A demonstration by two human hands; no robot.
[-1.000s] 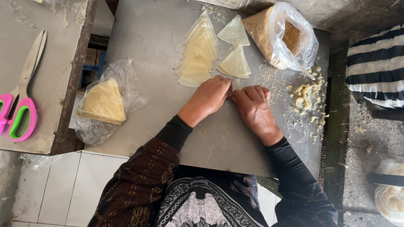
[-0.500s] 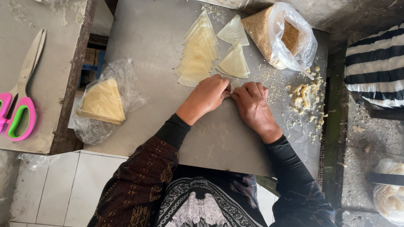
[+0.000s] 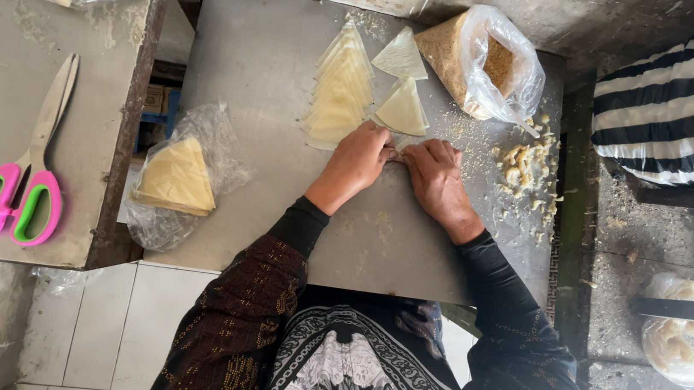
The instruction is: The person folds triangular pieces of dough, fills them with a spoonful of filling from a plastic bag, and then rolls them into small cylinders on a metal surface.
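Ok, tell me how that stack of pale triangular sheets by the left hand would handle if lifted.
The stack of triangular sheets looks thin and fanned, so the sheets would probably flop and slide apart. Edges look delicate, likely to tear. Crumbs dust the metal table around it, so it might push easily.

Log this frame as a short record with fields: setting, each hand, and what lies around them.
Setting: grey metal table, seen from above
Left hand: pressing a small piece at mid-table, hidden under the fingers
Right hand: on the same piece, fingertips meeting the left
Just beyond hands: folded triangle, stack of pastry sheets
Right side: bag of filling, crumbs
Left side: bagged wrappers, scissors
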